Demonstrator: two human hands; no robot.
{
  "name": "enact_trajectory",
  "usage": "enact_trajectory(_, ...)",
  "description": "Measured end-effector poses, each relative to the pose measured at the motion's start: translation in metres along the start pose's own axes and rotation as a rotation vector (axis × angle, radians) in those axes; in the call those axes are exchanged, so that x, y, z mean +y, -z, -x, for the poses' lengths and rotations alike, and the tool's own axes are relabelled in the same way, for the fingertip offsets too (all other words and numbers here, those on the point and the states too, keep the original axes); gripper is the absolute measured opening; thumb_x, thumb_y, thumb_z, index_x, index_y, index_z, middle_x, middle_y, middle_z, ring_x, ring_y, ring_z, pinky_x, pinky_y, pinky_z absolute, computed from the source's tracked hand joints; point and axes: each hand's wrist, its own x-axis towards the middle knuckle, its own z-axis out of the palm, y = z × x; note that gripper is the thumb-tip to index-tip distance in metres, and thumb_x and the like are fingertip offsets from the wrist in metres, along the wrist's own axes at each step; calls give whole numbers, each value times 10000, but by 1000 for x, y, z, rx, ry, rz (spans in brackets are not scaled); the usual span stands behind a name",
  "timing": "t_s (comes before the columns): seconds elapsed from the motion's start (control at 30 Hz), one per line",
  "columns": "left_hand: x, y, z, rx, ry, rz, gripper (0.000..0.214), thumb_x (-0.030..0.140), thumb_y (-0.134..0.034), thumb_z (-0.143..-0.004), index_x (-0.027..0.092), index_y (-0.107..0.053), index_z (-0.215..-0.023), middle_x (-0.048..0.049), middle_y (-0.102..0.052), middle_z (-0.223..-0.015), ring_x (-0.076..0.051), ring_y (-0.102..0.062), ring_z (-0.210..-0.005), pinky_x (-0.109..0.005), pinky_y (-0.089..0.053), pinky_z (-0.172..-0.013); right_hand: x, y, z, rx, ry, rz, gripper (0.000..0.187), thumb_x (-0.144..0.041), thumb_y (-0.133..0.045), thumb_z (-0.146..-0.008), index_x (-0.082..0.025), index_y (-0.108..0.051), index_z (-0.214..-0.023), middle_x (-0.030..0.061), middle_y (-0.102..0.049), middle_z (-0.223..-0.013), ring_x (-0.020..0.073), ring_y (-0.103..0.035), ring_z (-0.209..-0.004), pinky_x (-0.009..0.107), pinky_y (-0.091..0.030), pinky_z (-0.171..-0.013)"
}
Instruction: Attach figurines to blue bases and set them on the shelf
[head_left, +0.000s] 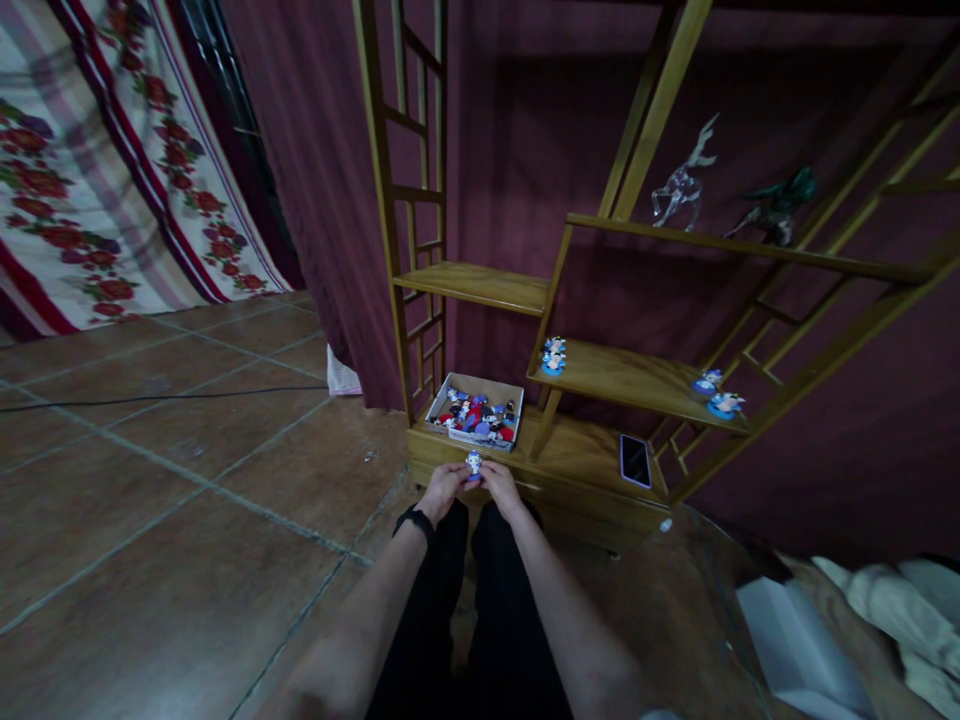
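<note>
My left hand (444,485) and my right hand (500,484) meet in front of me, and both pinch a small white and blue figurine (474,463) between their fingertips. A black band sits on my left wrist. Just beyond the hands stands an open white box (475,410) full of small colourful figurines, on the lowest board of a wooden shelf unit (592,455). One figurine (554,356) stands at the left end of the middle shelf, and two more figurines (718,394) stand at its right end.
A phone (635,460) lies flat on the lowest board, right of the box. A glass deer (682,185) and a dark green figure (780,205) stand on the upper shelf. A cable (150,399) crosses the tiled floor at left. White cloth (885,610) lies at right.
</note>
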Motion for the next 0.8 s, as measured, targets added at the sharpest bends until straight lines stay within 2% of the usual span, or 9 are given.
enact_trajectory(0.47, 5, -1, 4, 4, 16, 51, 91, -1, -620, -674, 66, -673, -707, -122, -697, -724, -163, -665, -663, -248, -551, -662, 2, 1, -3, 16, -24, -41, 266, -373, -611, -640, -195, -715, -808, 26, -689, -781, 196, -615, -781, 314, -492, -713)
enact_trajectory(0.8, 3, 0, 3, 6, 8, 76, 51, 30, -627, -705, 58, -670, -701, -120, -690, -707, -142, -654, -626, -243, -552, -662, -3, 1, 2, 35, -55, -106, 302, -398, -651, -604, -183, -711, -808, 36, -692, -789, 198, -625, -752, 305, -490, -681)
